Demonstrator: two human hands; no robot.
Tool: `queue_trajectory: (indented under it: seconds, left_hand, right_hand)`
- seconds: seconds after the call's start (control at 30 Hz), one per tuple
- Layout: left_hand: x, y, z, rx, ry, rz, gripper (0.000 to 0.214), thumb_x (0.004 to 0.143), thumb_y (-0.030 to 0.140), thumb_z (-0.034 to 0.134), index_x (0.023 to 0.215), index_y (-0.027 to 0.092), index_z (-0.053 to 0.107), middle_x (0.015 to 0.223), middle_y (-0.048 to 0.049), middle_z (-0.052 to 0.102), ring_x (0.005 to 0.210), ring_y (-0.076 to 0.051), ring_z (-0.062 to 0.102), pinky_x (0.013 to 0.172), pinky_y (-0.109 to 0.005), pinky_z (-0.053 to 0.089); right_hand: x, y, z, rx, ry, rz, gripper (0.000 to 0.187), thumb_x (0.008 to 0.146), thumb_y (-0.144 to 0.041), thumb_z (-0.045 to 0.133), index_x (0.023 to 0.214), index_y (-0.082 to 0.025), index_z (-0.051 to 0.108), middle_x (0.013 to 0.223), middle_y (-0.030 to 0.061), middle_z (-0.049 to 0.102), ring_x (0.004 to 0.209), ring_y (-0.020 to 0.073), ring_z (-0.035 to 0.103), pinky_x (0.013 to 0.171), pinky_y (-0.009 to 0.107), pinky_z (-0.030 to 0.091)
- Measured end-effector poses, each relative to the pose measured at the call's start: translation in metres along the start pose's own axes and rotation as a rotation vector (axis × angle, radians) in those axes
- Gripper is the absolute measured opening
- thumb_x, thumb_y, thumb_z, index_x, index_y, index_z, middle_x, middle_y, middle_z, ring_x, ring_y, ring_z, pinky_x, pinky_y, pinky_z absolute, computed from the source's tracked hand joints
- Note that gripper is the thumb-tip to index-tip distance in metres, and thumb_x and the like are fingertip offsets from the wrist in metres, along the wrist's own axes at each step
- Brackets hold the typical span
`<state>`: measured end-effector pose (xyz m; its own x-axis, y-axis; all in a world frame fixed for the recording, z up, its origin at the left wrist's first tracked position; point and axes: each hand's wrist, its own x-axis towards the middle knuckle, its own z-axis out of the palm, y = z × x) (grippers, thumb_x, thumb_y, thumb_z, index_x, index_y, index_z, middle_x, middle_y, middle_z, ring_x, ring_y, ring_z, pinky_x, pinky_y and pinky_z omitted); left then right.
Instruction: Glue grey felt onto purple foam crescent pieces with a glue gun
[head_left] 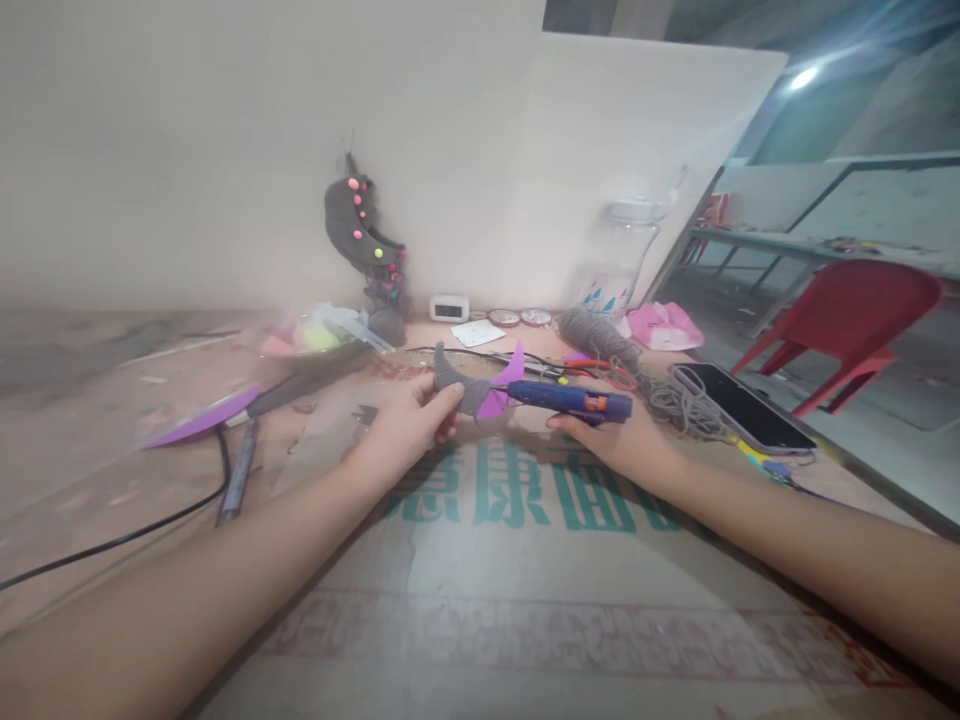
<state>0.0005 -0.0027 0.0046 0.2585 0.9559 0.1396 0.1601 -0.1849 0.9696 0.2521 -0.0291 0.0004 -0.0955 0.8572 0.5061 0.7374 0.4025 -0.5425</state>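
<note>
Clock directions are read from the crescent, with twelve toward the wall. My left hand (411,418), at eight o'clock, is closed on a purple crescent (474,398) part-wrapped in grey yarn; thumb and fingers pinch the wrapped end, while purple shows at the far end. My right hand (628,437), between three and four o'clock, is gripping a blue glue gun (553,395), its nozzle pointing toward nine and meeting the crescent's outline; whether they touch, I cannot tell. The crescent lies between my two hands, over the table (480,570), which bears green lettering below my wrists. A grey yarn ball (596,335) lies at two o'clock, and a dark-screened phone (742,405) at three. A small white clock (449,308) stands between eleven and twelve; at eleven, a dark moon-shaped ornament (346,215) dotted with coloured balls hangs against the wall. A glass bottle (611,255) stands between one and two.
</note>
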Motion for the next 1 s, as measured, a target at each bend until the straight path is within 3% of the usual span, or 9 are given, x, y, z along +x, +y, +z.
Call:
queue_trajectory:
  seconds: [0.33,0.6,1.0]
  left_hand:
    - [-0.003,0.004,0.000,0.006,-0.020,0.032,0.025,0.081,0.040,0.055,0.071,0.017,0.052,0.057,0.0036,0.052,0.048,-0.009,0.046,0.048,-0.021,0.035]
    - [0.002,0.000,0.000,-0.190,-0.023,-0.063,0.028,0.079,0.044,0.058,0.072,0.018,0.050,0.061,0.0042,0.054,0.049,-0.008,0.048,0.046,-0.019,0.037]
    - [0.000,0.002,0.001,-0.208,-0.026,-0.073,0.028,0.079,0.043,0.059,0.074,0.018,0.051,0.061,0.0031,0.056,0.050,-0.008,0.049,0.046,-0.019,0.037]
  right_hand:
    - [0.000,-0.012,-0.003,0.089,-0.032,0.061,0.027,0.073,-0.041,0.068,0.088,-0.020,0.060,0.084,0.0034,0.066,0.083,0.0217,0.062,0.070,0.032,0.051]
    - [-0.004,-0.019,-0.012,0.183,0.010,-0.079,0.014,0.079,-0.033,0.063,0.078,-0.020,0.058,0.079,0.0037,0.065,0.078,0.0195,0.062,0.072,0.032,0.050]
    - [-0.004,-0.022,-0.012,0.168,-0.034,-0.056,0.017,0.075,-0.036,0.066,0.080,-0.019,0.063,0.082,0.0052,0.066,0.080,0.0207,0.062,0.078,0.035,0.049]
